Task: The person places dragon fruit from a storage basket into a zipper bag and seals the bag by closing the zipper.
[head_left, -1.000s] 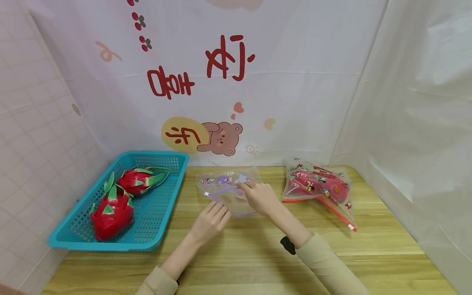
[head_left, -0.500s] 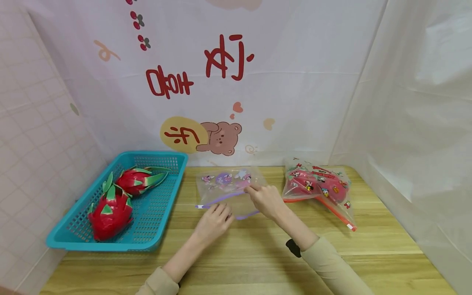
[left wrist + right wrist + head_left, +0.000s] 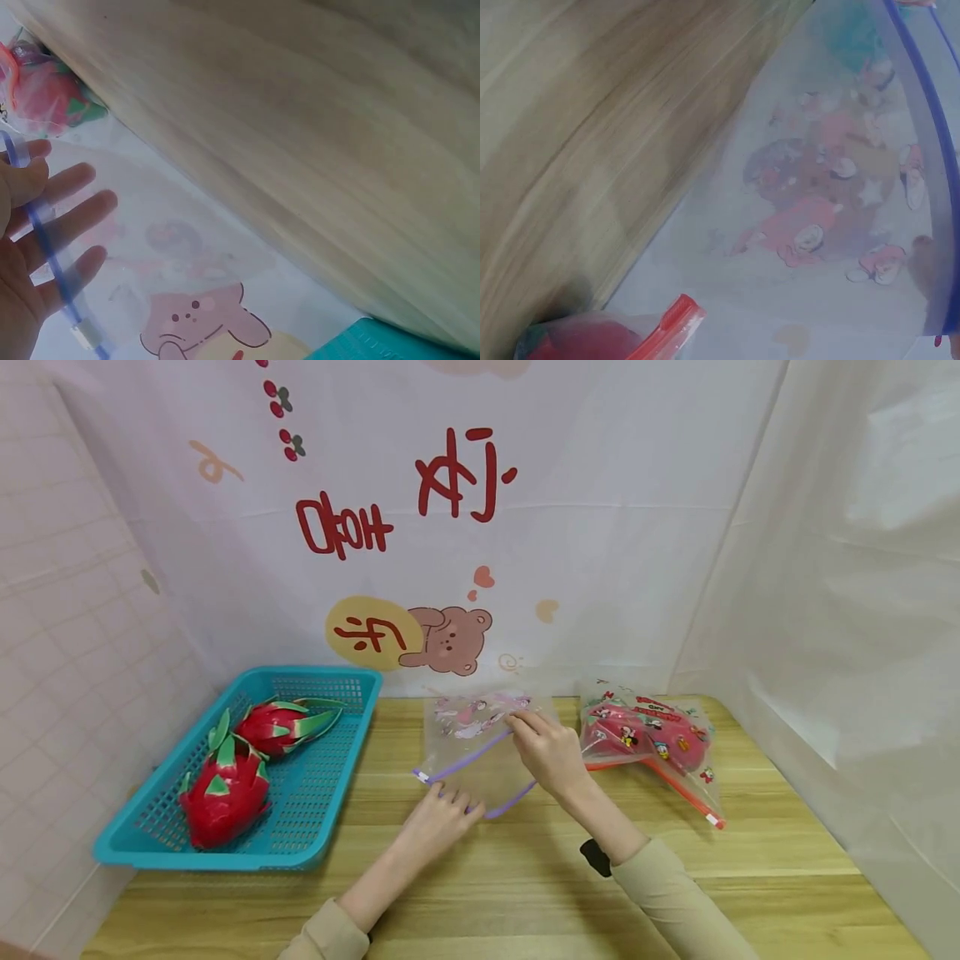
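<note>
A clear zip bag (image 3: 468, 727) with purple edges and pink cartoon prints is held with its mouth spread toward me. My left hand (image 3: 433, 827) grips the near lip; in the left wrist view its thumb crosses the purple zip strip (image 3: 46, 244) while straight fingers (image 3: 86, 210) lie behind the film. At the left end of the strip sits a white slider (image 3: 422, 776). My right hand (image 3: 551, 756) pinches the other lip toward the right end. Through the film in the right wrist view, part of a right fingertip (image 3: 924, 259) shows. The bag contains nothing visible.
Left of the bag, a teal plastic basket (image 3: 322, 852) holds two dragon fruits (image 3: 223, 802), with green-tipped scales. To the right lie red-zipped bags (image 3: 648, 739) with red fruit inside, close beside my right hand. A printed cloth (image 3: 600, 527) hangs behind the wooden table (image 3: 517, 893).
The bag has shifted right and been raised, its mouth spread wider. My right hand has moved right and slightly up along the lip; the left hand has stayed near the front edge.
</note>
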Demonstrator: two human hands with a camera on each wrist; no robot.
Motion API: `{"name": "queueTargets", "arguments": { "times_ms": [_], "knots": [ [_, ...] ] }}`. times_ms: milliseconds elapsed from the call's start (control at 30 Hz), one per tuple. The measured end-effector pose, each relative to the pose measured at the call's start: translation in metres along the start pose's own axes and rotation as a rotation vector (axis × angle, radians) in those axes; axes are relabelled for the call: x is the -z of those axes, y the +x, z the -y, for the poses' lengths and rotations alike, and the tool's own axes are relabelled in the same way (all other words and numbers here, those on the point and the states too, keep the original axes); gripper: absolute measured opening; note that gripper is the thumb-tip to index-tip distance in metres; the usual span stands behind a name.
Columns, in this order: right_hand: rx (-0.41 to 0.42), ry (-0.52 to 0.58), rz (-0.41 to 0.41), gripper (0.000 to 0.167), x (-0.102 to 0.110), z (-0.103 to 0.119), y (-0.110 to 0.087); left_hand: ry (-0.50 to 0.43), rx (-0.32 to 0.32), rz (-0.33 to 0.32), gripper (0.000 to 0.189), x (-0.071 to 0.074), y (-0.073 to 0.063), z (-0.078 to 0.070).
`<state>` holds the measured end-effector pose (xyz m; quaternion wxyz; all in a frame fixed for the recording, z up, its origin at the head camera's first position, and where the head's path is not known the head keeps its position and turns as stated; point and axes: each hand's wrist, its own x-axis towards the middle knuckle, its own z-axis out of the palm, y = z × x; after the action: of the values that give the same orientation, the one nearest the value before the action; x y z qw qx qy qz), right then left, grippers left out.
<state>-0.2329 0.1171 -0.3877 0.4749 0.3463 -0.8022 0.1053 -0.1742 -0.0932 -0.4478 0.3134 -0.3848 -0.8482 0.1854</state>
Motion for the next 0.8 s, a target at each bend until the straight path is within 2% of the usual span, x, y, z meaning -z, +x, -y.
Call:
{"name": "queueTargets", "arguments": {
  "times_ms": [167,333,433,600,667,800],
  "knots": [
    [-0.026,0.075,0.119,0.018,0.005,-0.001,-0.003,-0.054,0.050,0.044,0.030,0.000,-0.002,0.008],
    [-0.038,0.117,0.195,0.017,0.011,-0.005,-0.007,-0.114,0.115,0.007,0.027,-0.005,-0.006,0.019],
    [-0.033,0.134,0.196,0.015,0.014,-0.007,-0.007,-0.138,0.112,-0.036,0.027,-0.008,-0.009,0.023],
    [-0.017,0.145,0.153,0.012,0.015,-0.010,-0.005,-0.136,0.063,-0.092,0.027,-0.013,-0.012,0.023],
    [-0.022,0.147,0.134,0.012,0.014,-0.011,-0.003,-0.134,0.043,-0.078,0.027,-0.014,-0.012,0.020],
    [-0.052,0.156,0.102,0.012,0.012,-0.012,-0.002,-0.145,0.005,0.007,0.029,-0.014,-0.012,0.015]
  ]
}}
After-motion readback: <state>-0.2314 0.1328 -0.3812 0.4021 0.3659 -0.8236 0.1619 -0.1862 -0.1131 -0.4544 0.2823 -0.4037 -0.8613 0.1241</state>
